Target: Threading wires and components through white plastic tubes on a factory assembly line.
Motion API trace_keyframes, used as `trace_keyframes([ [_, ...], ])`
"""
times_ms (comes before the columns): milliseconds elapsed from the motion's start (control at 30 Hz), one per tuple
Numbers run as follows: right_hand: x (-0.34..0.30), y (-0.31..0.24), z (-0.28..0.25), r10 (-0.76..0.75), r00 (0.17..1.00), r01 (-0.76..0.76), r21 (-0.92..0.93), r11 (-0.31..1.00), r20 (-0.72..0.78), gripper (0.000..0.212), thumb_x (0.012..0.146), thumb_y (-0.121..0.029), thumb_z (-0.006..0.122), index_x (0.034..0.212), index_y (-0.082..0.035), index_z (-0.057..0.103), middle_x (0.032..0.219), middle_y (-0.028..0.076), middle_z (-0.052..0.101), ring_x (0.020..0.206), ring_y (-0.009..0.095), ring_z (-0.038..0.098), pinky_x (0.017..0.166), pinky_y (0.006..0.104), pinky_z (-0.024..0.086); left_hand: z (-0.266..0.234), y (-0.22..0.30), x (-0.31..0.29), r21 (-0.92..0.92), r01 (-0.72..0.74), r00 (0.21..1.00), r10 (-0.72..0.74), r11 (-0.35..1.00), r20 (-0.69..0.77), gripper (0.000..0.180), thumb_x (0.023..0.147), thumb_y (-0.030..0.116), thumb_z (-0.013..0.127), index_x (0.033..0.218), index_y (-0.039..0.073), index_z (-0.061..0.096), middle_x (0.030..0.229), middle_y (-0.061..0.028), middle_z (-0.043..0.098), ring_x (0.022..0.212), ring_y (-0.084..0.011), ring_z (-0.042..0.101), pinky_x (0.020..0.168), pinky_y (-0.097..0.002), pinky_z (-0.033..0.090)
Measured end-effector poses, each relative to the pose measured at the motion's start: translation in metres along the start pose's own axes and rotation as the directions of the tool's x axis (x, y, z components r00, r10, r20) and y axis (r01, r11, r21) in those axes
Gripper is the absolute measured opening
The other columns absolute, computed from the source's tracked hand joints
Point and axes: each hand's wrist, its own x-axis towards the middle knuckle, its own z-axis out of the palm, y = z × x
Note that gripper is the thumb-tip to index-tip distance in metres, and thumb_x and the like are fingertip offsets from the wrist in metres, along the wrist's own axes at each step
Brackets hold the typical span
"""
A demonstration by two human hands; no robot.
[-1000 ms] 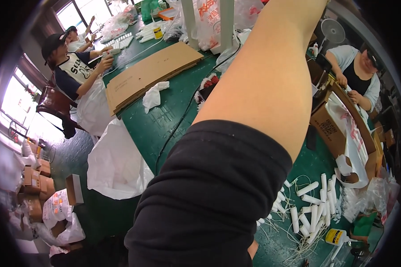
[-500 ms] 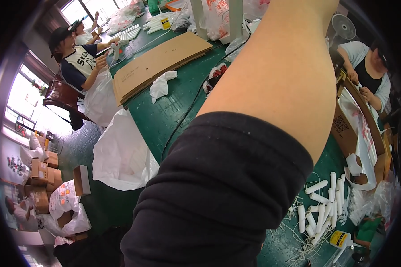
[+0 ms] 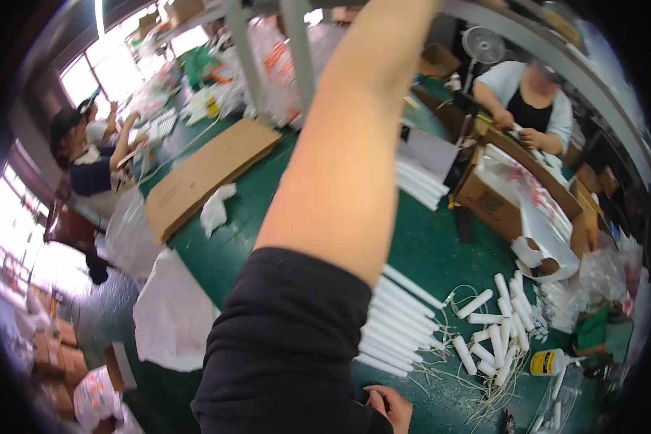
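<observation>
- Long white tubes (image 3: 390, 329), slim and straight, lie side by side on the green bench (image 3: 419, 246), left of the yellow-labelled bottle (image 3: 547, 363).
- Short white tubes (image 3: 498, 346) heap between, thin wires (image 3: 495, 406) trailing.
- Bottle print: too small to read.
- Left arm (image 3: 333, 181) covers some tubes; its hand is cut off, fingers unknowable.
- Right hand (image 3: 390, 409), left of the bottle: fingers curled, grip unclear.

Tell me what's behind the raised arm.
Green table, long white sticks jutting out past the black sleeve, and more white sticks beside the raised arm. Some left ends, and anything else directly behind arm and sleeve, are covered.
</observation>
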Motion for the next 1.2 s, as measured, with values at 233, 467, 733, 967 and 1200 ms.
trace_keyframes([
  [233,-0.009,0.013,-0.008,-0.043,0.997,0.048,-0.104,0.993,0.057,0.016,0.086,-0.019,0.063,0.098,-0.009,0.066,0.086,0.013,0.067,0.080,0.020,0.065,0.073,0.0300,0.049,0.045,-0.043,0.080,-0.147,-0.824,0.559,0.741,0.548,-0.373,0.057,0.072,0.057,0.068,0.103,0.009,0.069,0.093,-0.0126,0.069,0.083,-0.0242,0.063,0.079,-0.0363,0.048],
  [467,-0.013,0.019,-0.007,0.017,0.998,-0.016,-0.017,1.000,0.052,0.019,0.089,-0.025,0.059,0.103,-0.014,0.066,0.083,0.012,0.067,0.077,0.016,0.064,0.071,0.0303,0.049,0.047,-0.050,0.064,-0.311,-0.833,0.546,0.772,0.458,-0.324,0.035,0.082,0.041,0.067,0.101,0.012,0.072,0.090,-0.0041,0.070,0.081,-0.0114,0.059,0.077,-0.0276,0.047],
  [733,-0.018,0.028,-0.001,-0.202,0.979,0.197,-0.132,0.971,-0.023,0.020,0.089,-0.026,0.060,0.102,-0.013,0.066,0.082,0.012,0.067,0.074,0.018,0.064,0.068,0.0316,0.049,0.044,-0.061,0.056,-0.346,-0.866,0.488,0.763,0.361,-0.424,0.029,0.080,0.033,0.068,0.100,0.012,0.071,0.090,-0.0079,0.070,0.081,-0.0173,0.063,0.079,-0.0303,0.047],
  [967,-0.032,-0.001,-0.009,-0.157,0.987,0.150,-0.120,0.981,-0.047,0.024,0.088,-0.025,0.062,0.103,-0.005,0.065,0.091,0.014,0.069,0.079,0.026,0.066,0.070,0.0339,0.049,0.053,-0.056,0.029,-0.323,-0.836,0.549,0.696,0.444,-0.463,0.029,0.087,0.035,0.056,0.101,0.014,0.070,0.094,-0.0117,0.068,0.088,-0.0257,0.065,0.080,-0.0344,0.048],
  [1200,0.022,-0.086,-0.087,-0.798,0.596,0.642,-0.651,0.405,0.091,0.016,0.082,-0.007,0.063,0.097,-0.005,0.066,0.084,0.011,0.066,0.069,0.021,0.063,0.059,0.0298,0.049,0.065,-0.073,0.017,-0.116,-0.885,0.418,0.659,0.451,-0.626,0.036,0.094,0.036,0.039,0.104,0.012,0.065,0.099,-0.0145,0.065,0.094,-0.0339,0.060,0.079,-0.0424,0.046],
])
